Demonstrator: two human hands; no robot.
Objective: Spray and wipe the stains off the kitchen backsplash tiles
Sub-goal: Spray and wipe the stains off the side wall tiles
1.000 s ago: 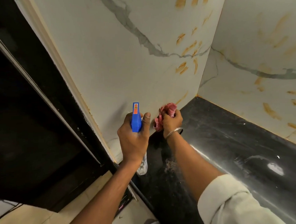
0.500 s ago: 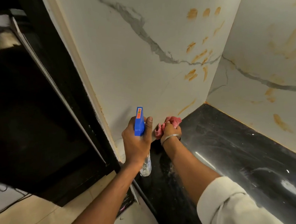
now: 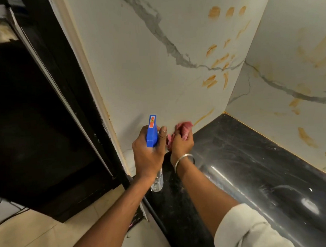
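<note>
While fingers of the left hand (image 3: 148,158) gripped the blue-headed clear plastic spray bottle (image 3: 152,133) and those of the right hand (image 3: 182,144) bunched the pink cloth (image 3: 184,126) against the white grey-veined tile (image 3: 137,77) at the black stone worktop's (image 3: 255,165) back edge, dry wiping could have smeared the orange-brown stains (image 3: 210,81).

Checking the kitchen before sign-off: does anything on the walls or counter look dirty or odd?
Yes. Orange-brown smears streak both backsplash tiles around the corner, unwiped; whitish residue marks the black counter.
</note>
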